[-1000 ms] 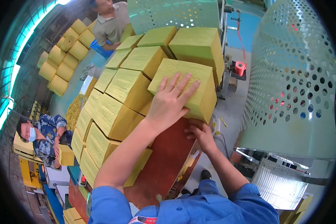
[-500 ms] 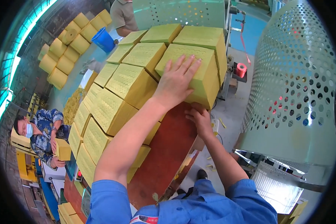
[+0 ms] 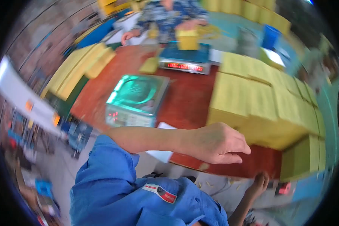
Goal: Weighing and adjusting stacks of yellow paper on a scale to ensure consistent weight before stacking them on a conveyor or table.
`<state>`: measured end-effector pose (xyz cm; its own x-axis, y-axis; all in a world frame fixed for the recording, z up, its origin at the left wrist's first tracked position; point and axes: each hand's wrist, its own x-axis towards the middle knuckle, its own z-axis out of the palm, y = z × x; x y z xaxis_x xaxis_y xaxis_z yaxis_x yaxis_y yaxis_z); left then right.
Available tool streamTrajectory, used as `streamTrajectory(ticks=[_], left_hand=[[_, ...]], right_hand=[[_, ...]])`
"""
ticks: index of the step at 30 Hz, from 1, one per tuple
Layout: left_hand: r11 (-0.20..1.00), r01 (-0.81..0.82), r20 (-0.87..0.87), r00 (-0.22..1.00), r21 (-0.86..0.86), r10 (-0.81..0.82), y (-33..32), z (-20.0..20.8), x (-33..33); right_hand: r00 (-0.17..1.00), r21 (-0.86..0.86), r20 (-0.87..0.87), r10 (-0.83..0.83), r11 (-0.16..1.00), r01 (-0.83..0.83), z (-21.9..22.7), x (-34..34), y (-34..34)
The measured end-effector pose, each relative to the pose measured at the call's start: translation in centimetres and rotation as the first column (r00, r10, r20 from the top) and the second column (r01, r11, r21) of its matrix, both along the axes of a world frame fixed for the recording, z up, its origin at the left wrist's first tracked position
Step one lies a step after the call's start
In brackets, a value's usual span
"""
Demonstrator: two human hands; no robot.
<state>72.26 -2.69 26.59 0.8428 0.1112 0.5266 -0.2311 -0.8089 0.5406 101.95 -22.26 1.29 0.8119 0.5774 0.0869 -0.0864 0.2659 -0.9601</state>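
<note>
My left hand [image 3: 223,145] hangs above the red table [image 3: 184,98], its arm stretched across from the left. Nothing shows in it; its fingers point right, loosely bent and a little apart. Just beyond it stand the stacked blocks of yellow paper [image 3: 245,92]. Low by the table's front edge is my right hand [image 3: 260,182], blurred, with its fingers too smeared to read. Nearest to it is the yellow block at the right end of the stack [image 3: 301,158].
A silver scale with a green-lit top [image 3: 133,92] stands on the left. Behind it, a co-worker's hand [image 3: 192,24] rests on a small yellow block [image 3: 187,39] on a blue scale [image 3: 165,54]. More yellow stacks [image 3: 79,64] lie at the far left. A white sheet [image 3: 160,154] overhangs the front edge.
My view has swung left toward the scales. My left hand has come off the top of a yellow block; my right hand is now lower, away from that block's near side.
</note>
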Motion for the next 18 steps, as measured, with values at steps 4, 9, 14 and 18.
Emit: streamTrajectory(ticks=[4,9,14,18], left_hand=[[0.972,-0.19,0.217,0.952,-0.14,0.218,-2.6,3.9,-14.1],[0.852,-0.213,0.342,0.849,-0.478,0.403,-7.6,8.2,-28.6],[0.782,-0.494,0.424,0.658,-0.379,0.622,-10.3,10.1,-42.4],[0.704,-0.666,0.47,0.554,-0.247,0.688,-14.0,11.4,-50.1]], right_hand=[[0.954,-0.149,0.01,0.301,0.943,-0.296,6.7,-16.9,3.5],[0.779,-0.15,0.062,0.624,0.778,-0.61,10.6,-33.6,8.4],[0.381,-0.017,-0.056,0.923,0.381,-0.924,11.4,-49.0,6.8],[0.193,-0.136,0.024,0.981,0.195,-0.971,9.8,-56.6,5.0]])
